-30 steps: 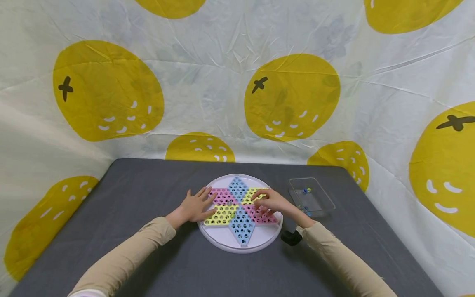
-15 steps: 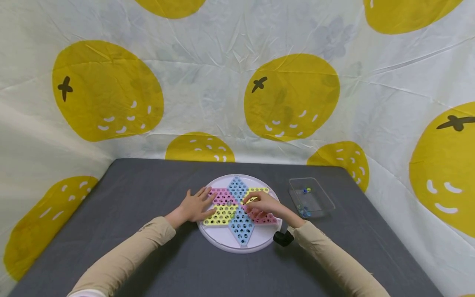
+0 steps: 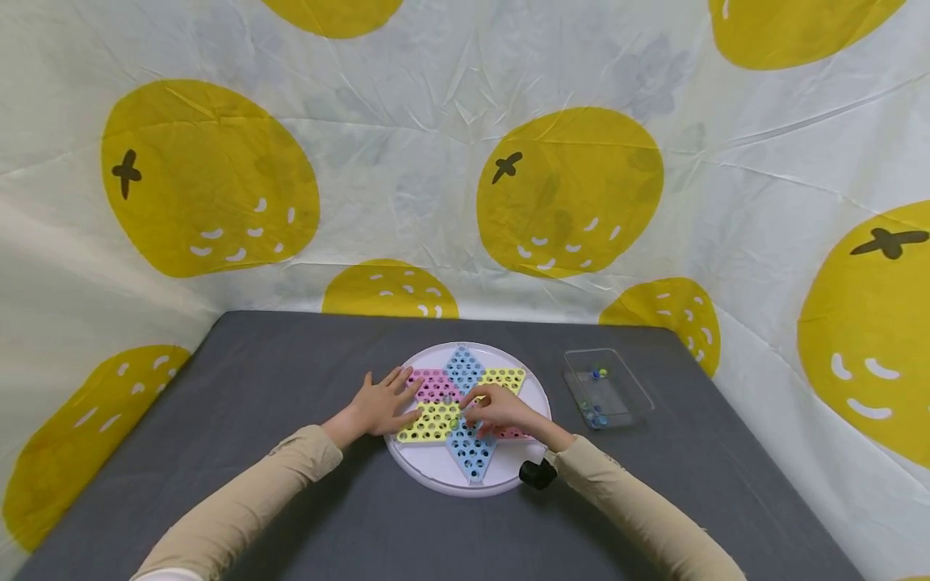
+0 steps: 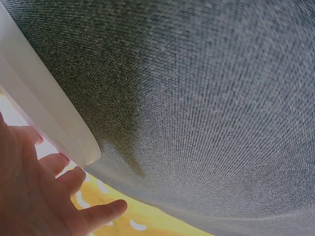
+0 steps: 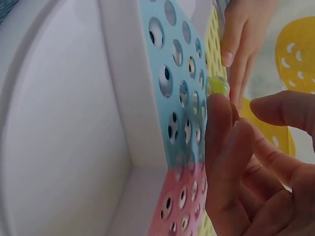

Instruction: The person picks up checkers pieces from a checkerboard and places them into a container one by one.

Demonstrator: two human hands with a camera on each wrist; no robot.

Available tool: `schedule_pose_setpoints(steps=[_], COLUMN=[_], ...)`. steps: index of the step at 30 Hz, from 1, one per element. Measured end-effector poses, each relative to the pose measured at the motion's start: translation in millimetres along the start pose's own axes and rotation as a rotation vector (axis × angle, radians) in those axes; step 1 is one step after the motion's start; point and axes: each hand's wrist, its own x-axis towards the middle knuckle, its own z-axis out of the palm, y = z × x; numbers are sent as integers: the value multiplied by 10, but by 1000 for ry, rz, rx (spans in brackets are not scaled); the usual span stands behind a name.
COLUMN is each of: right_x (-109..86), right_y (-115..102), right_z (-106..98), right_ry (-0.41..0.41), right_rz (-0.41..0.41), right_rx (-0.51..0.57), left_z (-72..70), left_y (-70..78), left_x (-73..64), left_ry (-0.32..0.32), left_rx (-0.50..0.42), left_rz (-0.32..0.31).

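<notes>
A round white Chinese checkers board (image 3: 420,461) lies on the table, its star divided into pink, blue and yellow sections full of holes. My left hand (image 3: 374,403) rests at its left edge, fingers spread over the pink and yellow parts. Over the middle of the star is my right hand (image 3: 501,410), fingers loosely bent, thumb and forefinger apart. A yellow-green marble (image 5: 217,86) sits on the board just beyond those fingertips in the right wrist view. Farther back is a greyish marble (image 3: 447,399). I see nothing held in either hand.
A clear plastic box (image 3: 625,395) with several marbles (image 3: 596,418) stands right of the board. Dark grey cloth (image 3: 305,355) covers the table. A curtain printed with yellow fruit (image 3: 570,194) hangs behind. A black wrist camera (image 3: 538,474) sits under the right wrist.
My right hand has moved left, from the yellow and pink right side of the star to its middle, near the yellow-green marble. The left hand has stayed in place.
</notes>
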Motion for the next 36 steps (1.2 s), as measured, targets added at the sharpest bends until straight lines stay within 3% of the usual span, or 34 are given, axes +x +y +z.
schedule_pose_setpoints(steps=[13,27,36], right_x=[88,81,65], right_y=[32,-27,-1], right_z=[127,195,176], right_ry=[-32,44,34], right_rz=[18,34,26], right_rx=[-62,-107,-59], left_z=[17,34,50], left_y=[-2,-15,-28], left_x=[7,21,34], left_ry=[8,20,9], left_rx=[-6,-7,6], left_rz=[-8,1,-2])
